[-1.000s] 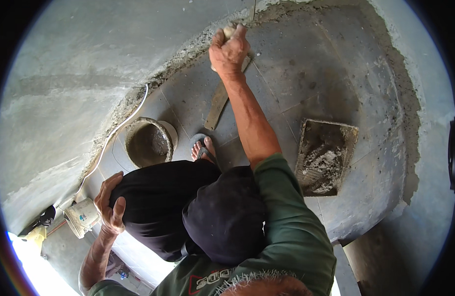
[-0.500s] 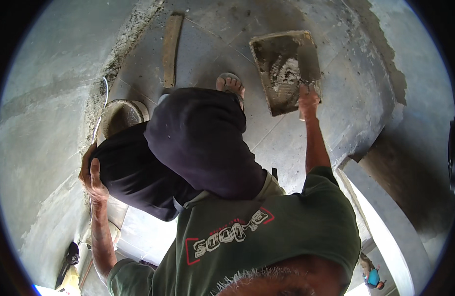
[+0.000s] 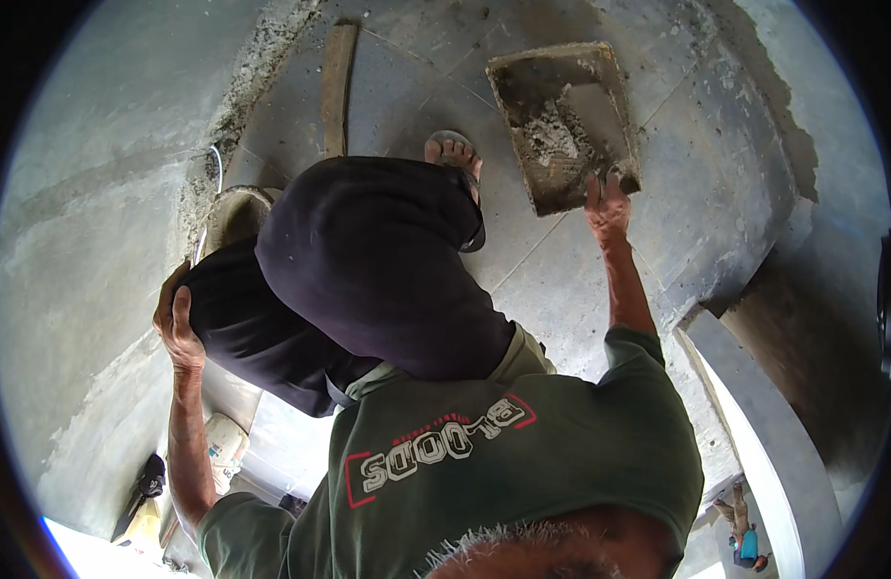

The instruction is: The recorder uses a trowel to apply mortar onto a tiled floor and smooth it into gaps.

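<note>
My right hand (image 3: 609, 208) is at the near edge of a shallow rectangular tray (image 3: 514, 130) on the floor. Its thumb and fingers reach over the rim and appear to grip it; what lies under them is partly hidden. Inside the tray are a heap of wet grey mortar (image 3: 554, 135) and a flat grey rectangular piece (image 3: 595, 111), perhaps a trowel blade. My left hand (image 3: 179, 323) rests against my bent left knee (image 3: 228, 299), thumb apart from the fingers and nothing held.
A mortar-crusted bucket (image 3: 238, 214) stands beyond my left knee, by the wall. A wooden board (image 3: 336, 92) lies on the floor ahead of my sandalled foot (image 3: 453, 152). A white cable (image 3: 219, 169) runs along the left wall. Another person (image 3: 745, 540) is far off at lower right.
My right hand has shifted its grip; the handle end seen below it before no longer shows. The flat piece lies slightly further left in the tray. My left hand stays at the knee.
</note>
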The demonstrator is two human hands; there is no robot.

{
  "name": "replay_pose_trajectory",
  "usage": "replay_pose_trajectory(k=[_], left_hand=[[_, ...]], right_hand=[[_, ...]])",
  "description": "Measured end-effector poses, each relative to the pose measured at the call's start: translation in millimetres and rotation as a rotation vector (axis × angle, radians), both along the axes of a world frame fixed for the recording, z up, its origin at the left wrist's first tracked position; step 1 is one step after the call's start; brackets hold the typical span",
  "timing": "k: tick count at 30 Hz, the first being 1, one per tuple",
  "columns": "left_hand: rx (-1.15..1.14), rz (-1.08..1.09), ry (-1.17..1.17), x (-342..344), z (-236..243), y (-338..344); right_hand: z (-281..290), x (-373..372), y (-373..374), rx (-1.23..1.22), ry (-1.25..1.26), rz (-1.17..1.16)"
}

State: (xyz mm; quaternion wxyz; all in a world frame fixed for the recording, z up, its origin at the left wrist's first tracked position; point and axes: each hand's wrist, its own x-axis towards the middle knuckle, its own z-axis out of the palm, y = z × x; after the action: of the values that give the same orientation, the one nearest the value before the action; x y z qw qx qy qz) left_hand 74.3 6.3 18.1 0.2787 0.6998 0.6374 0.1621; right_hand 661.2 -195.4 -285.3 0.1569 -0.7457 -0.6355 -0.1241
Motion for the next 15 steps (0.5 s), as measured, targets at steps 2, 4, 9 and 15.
replay_pose_trajectory(k=[2,4,9,15], left_hand=[[-0.035,0.007,-0.04,1.9,0.4,2.1],[-0.015,-0.041,0.026,3.5,2.5,3.3],[0.012,-0.011,0.046,0.2,5.1,-1.7],[0.004,-0.036,-0.003,-5.2,-0.7,-3.2]], right_hand=[[8.4,-21.2,11.9,-0.003,0.562,-0.184],[14.9,-39.2,25.3,-0.092,1.409,-0.486],[42.6,-56.4,0.4,-0.662,1.419,-0.778],[75.4,-83.2,-93.4,-0.649,1.535,-0.905]])
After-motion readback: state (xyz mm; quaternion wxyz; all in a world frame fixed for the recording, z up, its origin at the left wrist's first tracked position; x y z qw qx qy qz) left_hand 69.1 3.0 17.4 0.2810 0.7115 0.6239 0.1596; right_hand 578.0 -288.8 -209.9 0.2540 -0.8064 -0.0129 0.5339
